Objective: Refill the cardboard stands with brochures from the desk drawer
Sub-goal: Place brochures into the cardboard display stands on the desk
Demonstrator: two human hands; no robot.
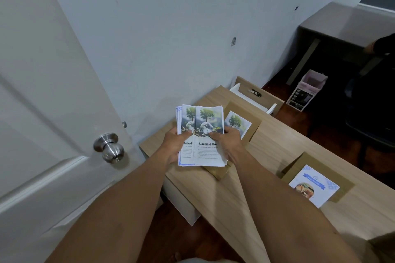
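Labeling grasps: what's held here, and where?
Both hands hold a brochure stack: left hand on its left edge, right hand on its right edge, thumbs on top.

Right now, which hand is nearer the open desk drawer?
Right. The right hand grips the brochures just below the drawer; the left hand holds their far side.

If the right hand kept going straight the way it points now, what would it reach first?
The right hand, gripping the brochure stack together with the left hand, points up and away across the desk. It would probably meet the nearer cardboard stand holding a tree brochure, though depth is hard to judge.
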